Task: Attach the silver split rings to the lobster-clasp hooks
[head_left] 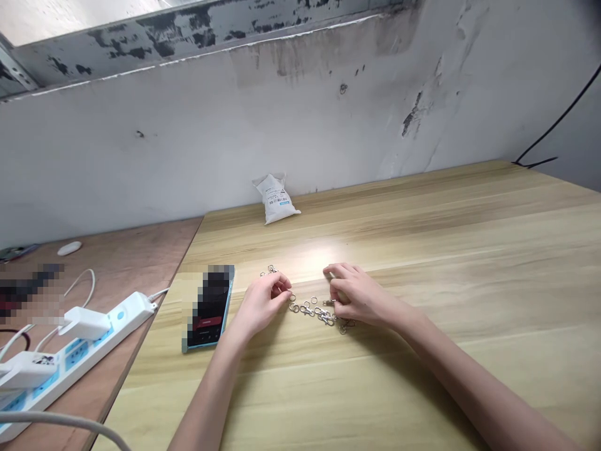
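Note:
My left hand (265,302) is closed in a pinch, its thumb and index finger on a small metal split ring (292,297). My right hand (354,292) pinches at a small metal clasp (328,303), one finger stretched out above the table. Between the hands lies a loose row of silver swivel clasps (325,315) and rings, some partly under my right hand. A single ring (314,300) rests apart at the top of the row. Behind my left hand a few more metal clasps (271,269) show, partly covered by the fingers.
Left of my left forearm lies a phone (209,310), partly blurred out. A white plastic packet (278,199) sits by the wall. On the brown table (164,241) at left are a power strip (126,316) with chargers, cables and a white oval object (69,248).

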{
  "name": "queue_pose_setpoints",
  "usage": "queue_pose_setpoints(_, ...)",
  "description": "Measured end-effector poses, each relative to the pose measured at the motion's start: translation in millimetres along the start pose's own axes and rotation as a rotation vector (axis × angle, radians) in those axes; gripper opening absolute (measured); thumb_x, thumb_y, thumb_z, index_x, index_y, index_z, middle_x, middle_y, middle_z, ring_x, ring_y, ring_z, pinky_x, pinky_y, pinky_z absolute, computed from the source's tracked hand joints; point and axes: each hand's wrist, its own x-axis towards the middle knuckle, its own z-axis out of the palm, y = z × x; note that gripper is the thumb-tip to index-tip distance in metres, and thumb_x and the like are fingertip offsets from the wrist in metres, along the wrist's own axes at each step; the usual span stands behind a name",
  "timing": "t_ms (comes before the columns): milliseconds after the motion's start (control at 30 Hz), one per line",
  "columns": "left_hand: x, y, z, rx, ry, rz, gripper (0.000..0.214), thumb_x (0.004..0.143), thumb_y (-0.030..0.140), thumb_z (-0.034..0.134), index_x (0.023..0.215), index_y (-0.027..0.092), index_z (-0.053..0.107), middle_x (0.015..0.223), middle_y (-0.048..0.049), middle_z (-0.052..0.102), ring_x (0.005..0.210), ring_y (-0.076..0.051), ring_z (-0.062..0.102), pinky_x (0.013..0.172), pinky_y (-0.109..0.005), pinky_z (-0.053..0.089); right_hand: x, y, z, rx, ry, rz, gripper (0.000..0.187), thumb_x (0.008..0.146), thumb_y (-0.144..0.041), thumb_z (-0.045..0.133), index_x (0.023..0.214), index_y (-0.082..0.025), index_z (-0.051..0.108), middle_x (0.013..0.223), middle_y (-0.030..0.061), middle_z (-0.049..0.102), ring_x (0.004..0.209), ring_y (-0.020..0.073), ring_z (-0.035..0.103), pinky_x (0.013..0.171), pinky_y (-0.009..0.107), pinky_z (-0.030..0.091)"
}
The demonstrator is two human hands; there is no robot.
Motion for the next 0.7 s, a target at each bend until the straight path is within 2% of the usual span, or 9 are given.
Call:
queue_pose_setpoints(167,-3.0,-3.4,-7.2,-0.007,0.0,-0.021,0.015,0.084,0.03,0.059,0.093,0.02,0.066,0.089,-0.003,0.067,0.078,-0.017,0.062,0.072,-0.03,0.05,0.3,0.1,0.8,-0.014,0.01,-0.001,0.014,0.071,-0.008,0.065,0.07,-0.02,0.058,0.122,0.0073,0.059,0.119,0.026,0.05,0.097,0.042,0.042)
queue_pose_setpoints(400,4.8,6.6,4.2,0.145,-0.064,-0.08,0.009,0.078,0.029,0.065,0.074,0.021,0.066,0.078,-0.0013,0.067,0.071,-0.018,0.061,0.061,-0.027,0.044,0.6,0.2,1.2,-0.014,0.012,-0.002,0.013,0.07,-0.008,0.064,0.069,-0.02,0.058,0.122,0.0081,0.059,0.118,0.0264,0.051,0.095,0.041,0.042)
queue_pose_setpoints(533,7.4,8.8,8.7,0.161,-0.083,-0.181,0.007,0.076,0.027,0.065,0.073,0.021,0.063,0.072,-0.0009,0.068,0.07,-0.019,0.063,0.061,-0.028,0.043,0.3,1.4,2.2,-0.014,0.016,-0.016,0.013,0.071,-0.009,0.063,0.07,-0.02,0.057,0.121,0.0084,0.059,0.118,0.0265,0.051,0.095,0.042,0.042)
queue_pose_setpoints(700,6.8,8.0,8.3,0.156,-0.101,-0.226,0.006,0.076,0.025,0.065,0.073,0.021,0.064,0.073,-0.0015,0.07,0.07,-0.02,0.064,0.061,-0.028,0.043,1.0,2.6,3.7,-0.025,0.027,-0.024,0.013,0.07,-0.009,0.062,0.069,-0.02,0.056,0.119,0.0072,0.059,0.117,0.025,0.051,0.096,0.041,0.042)
